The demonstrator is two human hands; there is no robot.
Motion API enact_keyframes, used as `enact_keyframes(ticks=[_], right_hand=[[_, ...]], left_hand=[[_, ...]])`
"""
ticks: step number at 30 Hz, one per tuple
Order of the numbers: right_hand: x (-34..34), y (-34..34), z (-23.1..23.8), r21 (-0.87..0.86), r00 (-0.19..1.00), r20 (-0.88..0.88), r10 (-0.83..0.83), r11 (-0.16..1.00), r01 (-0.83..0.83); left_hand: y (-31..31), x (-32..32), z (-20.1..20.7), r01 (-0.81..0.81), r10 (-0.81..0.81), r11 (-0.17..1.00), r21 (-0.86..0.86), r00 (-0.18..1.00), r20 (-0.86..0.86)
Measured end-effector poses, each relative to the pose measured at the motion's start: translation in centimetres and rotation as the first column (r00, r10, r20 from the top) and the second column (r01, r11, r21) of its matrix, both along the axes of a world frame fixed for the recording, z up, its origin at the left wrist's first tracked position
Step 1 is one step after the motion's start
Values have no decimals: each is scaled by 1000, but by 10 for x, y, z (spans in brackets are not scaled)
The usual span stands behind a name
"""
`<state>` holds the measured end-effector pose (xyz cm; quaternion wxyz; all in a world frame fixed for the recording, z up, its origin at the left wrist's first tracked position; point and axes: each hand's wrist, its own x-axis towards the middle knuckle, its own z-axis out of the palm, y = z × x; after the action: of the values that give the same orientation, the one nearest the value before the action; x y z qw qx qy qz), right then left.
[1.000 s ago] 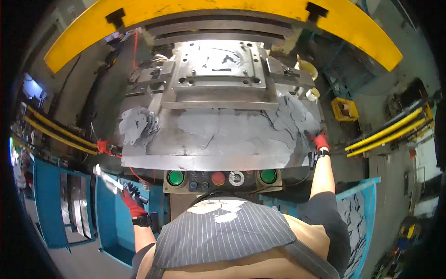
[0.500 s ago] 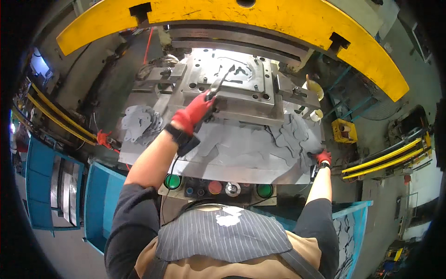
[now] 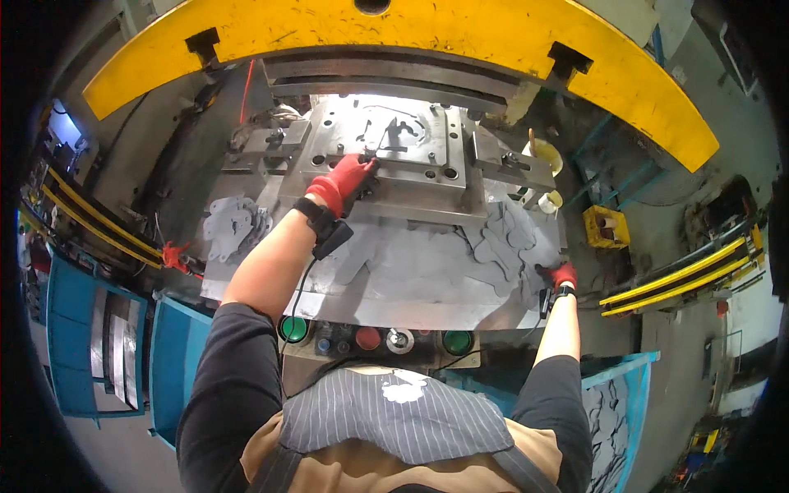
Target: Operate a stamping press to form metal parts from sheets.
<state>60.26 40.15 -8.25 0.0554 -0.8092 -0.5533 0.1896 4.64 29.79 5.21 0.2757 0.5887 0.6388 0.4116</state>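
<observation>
Grey metal pieces (image 3: 233, 226), thin and flat: a loose stack at the left end of the table (image 3: 394, 309), more laid across the middle, an overlapping heap at the right end. Farther left, below table height, two blue bins (image 3: 177, 349).

My left hand (image 3: 339, 178), red glove, black band at the wrist, reaches across the table to the front of the metal block (image 3: 436, 201). Fingers curled closed around a dark tool (image 3: 369, 154); the glove hides much of it, and its far end is hard to tell from the dark shapes on the block's bright top. A yellow beam (image 3: 394, 33) spans the back, above the block.

Nearest my body, along the table's front: a green button (image 3: 293, 329), a red button (image 3: 368, 338), then another green one.

Right of the block, a white cup (image 3: 550, 202). Below it, my right hand (image 3: 561, 275), gloved red, at the outer edge of the heap. Whether those fingers pinch a piece or only rest there, I cannot tell. Beyond, off the table, a yellow crate (image 3: 606, 227).
</observation>
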Motion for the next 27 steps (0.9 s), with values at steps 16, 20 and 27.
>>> enact_keyframes(ticks=[16,20,27], right_hand=[[69,20,-44,579,865,-473,168,799,162],[63,14,-49,532,845,-476,242,845,57],[-34,-118,52,202,-61,-975,215,964,175]], left_hand=[[2,8,54,128,-104,991,-37,916,389],[0,-15,25,28,-21,999,-39,984,177],[-150,-3,41,-130,111,988,79,971,210]])
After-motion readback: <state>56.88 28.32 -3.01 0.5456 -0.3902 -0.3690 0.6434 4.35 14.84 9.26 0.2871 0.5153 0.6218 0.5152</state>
